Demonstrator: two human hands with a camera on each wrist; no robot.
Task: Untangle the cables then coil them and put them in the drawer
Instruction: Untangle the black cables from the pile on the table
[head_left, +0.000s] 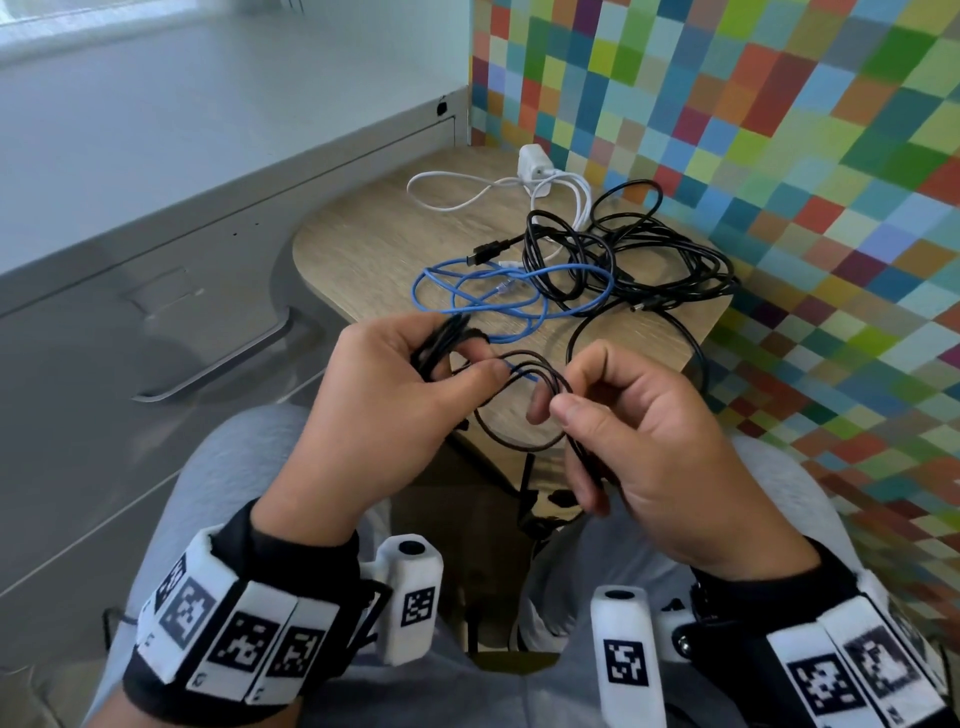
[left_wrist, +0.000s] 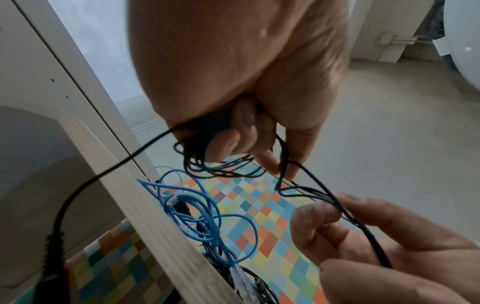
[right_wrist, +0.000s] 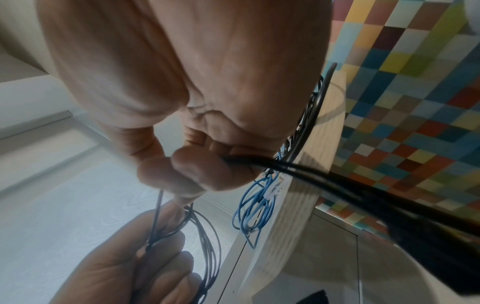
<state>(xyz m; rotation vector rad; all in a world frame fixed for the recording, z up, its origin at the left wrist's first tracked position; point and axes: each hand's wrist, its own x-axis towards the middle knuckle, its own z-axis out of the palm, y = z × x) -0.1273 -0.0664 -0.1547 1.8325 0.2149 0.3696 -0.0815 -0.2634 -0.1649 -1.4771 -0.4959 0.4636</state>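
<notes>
**A:** How much room do you have around you?

**B:** You sit at the rounded near edge of the small wooden table (head_left: 374, 249). The checkered wall (head_left: 779, 156) closes it off on your right and the grey cabinet (head_left: 130, 260) stands along your left. Your hands hover just off the table's near edge, above your lap.

**A:** And your hands?

**B:** Your left hand (head_left: 395, 410) has its fingers curled round a bunch of loops of the thin black cable (head_left: 524, 447). Your right hand (head_left: 644, 447) pinches the same cable between thumb and forefinger, its other fingers curled over the strand running down. One loose loop hangs between your hands.

**A:** Where are the rest?

**B:** On the table: the blue cable (head_left: 498, 291) lies in loose loops nearest you, crossing into the black tangle (head_left: 634, 260) on its right. The white cable (head_left: 467, 192) and its charger (head_left: 535, 161) lie at the far side, by the wall.
</notes>
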